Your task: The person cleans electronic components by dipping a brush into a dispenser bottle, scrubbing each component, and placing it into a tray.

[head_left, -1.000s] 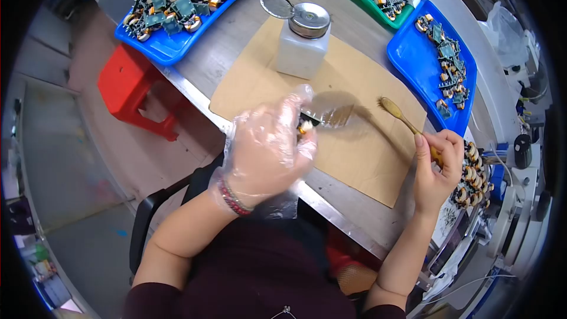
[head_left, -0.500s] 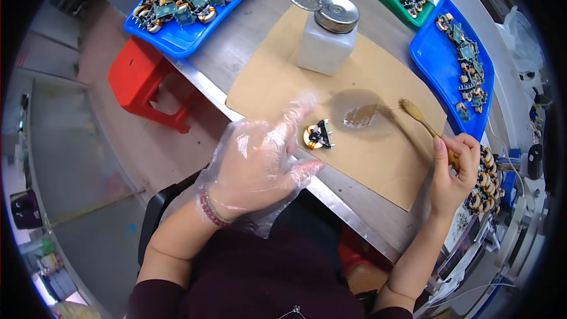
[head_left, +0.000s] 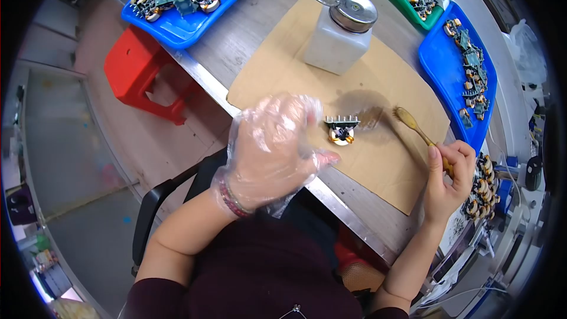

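Observation:
My left hand (head_left: pixel 274 147), in a clear plastic glove, is open just left of a small component (head_left: pixel 341 130) with a ring coil and a row of pins. The component rests on brown cardboard (head_left: pixel 277 53), its pins toward the far side; no finger visibly touches it. Bare, my right hand (head_left: pixel 447 180) grips a brush (head_left: pixel 416 127) by its handle, with the bristles to the left above the cardboard. Behind the component is a dark wet patch (head_left: pixel 369 109). A white square bottle (head_left: pixel 338 44) with an open metal lid stands on the cardboard's far part.
A blue tray (head_left: pixel 177 35) full of components is at the far left. Another blue tray (head_left: pixel 440 65) and a green tray (head_left: pixel 428 22) with components lie at the right. More coils (head_left: pixel 484 186) are beyond my right hand. A red stool (head_left: pixel 127 71) stands left of the table.
Half a second ago the component lay turned sideways; now its pins face the far side. A second ago it was between my left fingers, which have let go. The brush stays in my right hand.

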`<action>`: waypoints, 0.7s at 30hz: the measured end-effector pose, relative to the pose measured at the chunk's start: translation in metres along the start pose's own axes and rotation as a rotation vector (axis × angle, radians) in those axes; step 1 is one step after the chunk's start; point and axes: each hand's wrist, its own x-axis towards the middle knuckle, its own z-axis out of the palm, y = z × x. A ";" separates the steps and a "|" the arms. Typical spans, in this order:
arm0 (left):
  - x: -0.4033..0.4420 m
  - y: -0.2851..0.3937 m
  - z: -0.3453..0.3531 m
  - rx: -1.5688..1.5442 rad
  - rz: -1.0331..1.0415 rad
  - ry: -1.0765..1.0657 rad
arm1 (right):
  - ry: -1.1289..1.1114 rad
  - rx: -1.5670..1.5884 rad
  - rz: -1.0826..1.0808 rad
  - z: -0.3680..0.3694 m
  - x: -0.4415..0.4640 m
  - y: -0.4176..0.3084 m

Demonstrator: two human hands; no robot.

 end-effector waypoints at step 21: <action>0.015 -0.001 0.016 0.065 0.057 -0.105 | 0.010 -0.138 0.072 0.016 0.004 0.013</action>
